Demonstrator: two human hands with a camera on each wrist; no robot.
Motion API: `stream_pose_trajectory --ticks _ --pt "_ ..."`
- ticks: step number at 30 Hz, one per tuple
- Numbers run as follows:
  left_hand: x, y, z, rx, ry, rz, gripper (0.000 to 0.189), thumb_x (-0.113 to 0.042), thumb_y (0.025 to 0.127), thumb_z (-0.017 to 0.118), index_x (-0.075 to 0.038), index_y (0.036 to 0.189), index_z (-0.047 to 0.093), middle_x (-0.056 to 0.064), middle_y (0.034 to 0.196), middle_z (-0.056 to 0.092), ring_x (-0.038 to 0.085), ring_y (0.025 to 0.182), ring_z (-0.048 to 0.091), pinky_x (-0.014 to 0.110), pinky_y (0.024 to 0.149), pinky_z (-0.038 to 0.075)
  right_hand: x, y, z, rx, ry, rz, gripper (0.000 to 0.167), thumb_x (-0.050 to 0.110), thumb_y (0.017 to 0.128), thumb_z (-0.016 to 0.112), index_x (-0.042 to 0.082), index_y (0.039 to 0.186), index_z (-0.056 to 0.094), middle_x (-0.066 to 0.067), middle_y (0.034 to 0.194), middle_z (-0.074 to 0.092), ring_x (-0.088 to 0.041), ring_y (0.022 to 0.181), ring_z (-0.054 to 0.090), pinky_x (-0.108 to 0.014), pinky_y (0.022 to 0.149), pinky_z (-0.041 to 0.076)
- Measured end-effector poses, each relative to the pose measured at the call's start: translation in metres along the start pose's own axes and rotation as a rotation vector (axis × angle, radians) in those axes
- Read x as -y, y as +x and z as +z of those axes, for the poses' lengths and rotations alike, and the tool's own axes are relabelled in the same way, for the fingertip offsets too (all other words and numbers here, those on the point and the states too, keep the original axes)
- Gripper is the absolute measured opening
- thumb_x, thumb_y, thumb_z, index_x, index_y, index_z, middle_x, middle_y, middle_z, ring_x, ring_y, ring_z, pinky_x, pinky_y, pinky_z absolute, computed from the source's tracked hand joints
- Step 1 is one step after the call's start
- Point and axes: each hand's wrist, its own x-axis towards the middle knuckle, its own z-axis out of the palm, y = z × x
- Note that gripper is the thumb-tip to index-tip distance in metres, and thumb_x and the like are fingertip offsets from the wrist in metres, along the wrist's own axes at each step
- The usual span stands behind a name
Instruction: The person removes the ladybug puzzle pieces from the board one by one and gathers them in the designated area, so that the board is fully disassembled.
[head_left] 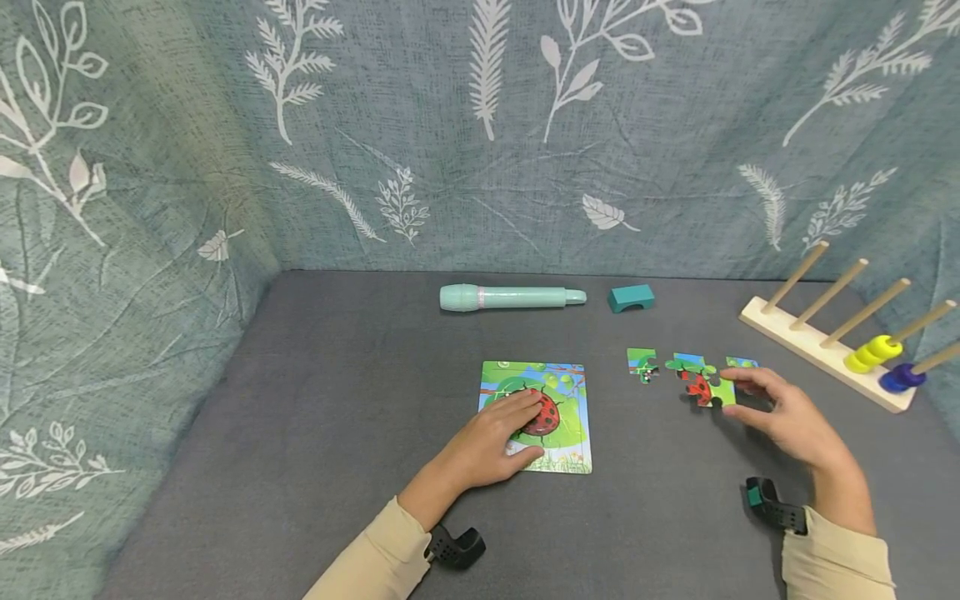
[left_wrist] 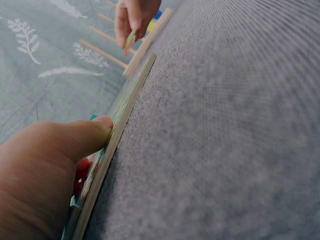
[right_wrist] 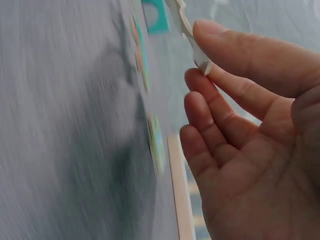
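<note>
My left hand rests with its fingers laid over a square puzzle board printed with a red ladybug on a green leaf. In the left wrist view, the thumb lies on the face of the board, near its edge. My right hand pinches a jigsaw piece with part of a ladybug on it, between thumb and fingers. That piece is held above the table in the right wrist view. Loose jigsaw pieces lie just beyond it: one at left, one in the middle, one at right.
A pale green microphone-shaped tube lies at the back, beside a teal arch block. At the right stands a wooden peg rack with yellow rings and blue rings. A patterned curtain hangs behind the dark table.
</note>
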Motion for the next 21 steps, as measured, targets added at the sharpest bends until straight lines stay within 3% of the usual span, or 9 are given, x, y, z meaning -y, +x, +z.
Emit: stream_pose_trajectory --ticks 3,7,9,13,21 --pt "0.000 0.000 0.000 -0.002 -0.007 -0.002 0.059 -0.034 0.087 0.067 -0.004 0.135 0.053 0.008 0.144 0.048 0.021 0.135 0.042 0.037 0.113 0.036 -0.014 -0.009 -0.010 0.001 -0.005 0.050 0.049 0.023 0.088 0.069 0.000 0.128 0.054 -0.002 0.117 0.053 0.021 0.096 0.033 -0.012 0.072 0.039" --pt "0.000 -0.001 -0.001 -0.011 -0.019 0.001 0.059 -0.033 0.087 0.068 -0.004 0.135 0.053 0.008 0.143 0.048 0.022 0.135 0.043 0.038 0.112 0.037 -0.029 -0.018 -0.020 0.015 -0.002 0.094 0.050 0.025 0.089 0.067 0.000 0.129 0.053 0.026 0.109 0.045 0.021 0.096 0.033 -0.011 0.069 0.040" --pt "0.000 -0.001 -0.001 -0.019 -0.017 0.009 0.059 -0.033 0.086 0.069 -0.003 0.134 0.053 0.008 0.143 0.049 0.023 0.134 0.043 0.038 0.111 0.038 -0.035 -0.021 -0.022 0.027 -0.003 0.113 0.050 0.027 0.089 0.067 0.000 0.129 0.052 0.034 0.106 0.041 0.021 0.096 0.033 -0.010 0.070 0.039" --pt "0.000 -0.001 -0.002 -0.025 -0.015 0.015 0.058 -0.032 0.086 0.069 -0.003 0.134 0.054 0.008 0.142 0.049 0.024 0.134 0.043 0.038 0.111 0.038 -0.042 -0.026 -0.024 0.040 -0.002 0.100 0.048 0.025 0.089 0.068 0.000 0.128 0.054 0.038 0.107 0.039 0.024 0.096 0.033 -0.005 0.072 0.037" --pt "0.001 0.001 -0.002 -0.003 -0.025 0.000 0.059 -0.033 0.087 0.068 -0.004 0.135 0.053 0.008 0.144 0.048 0.023 0.135 0.042 0.038 0.112 0.038 -0.047 -0.025 -0.020 -0.001 -0.005 -0.048 0.039 0.009 0.083 0.072 -0.004 0.117 0.059 0.037 0.108 0.038 0.025 0.102 0.029 0.003 0.076 0.025"
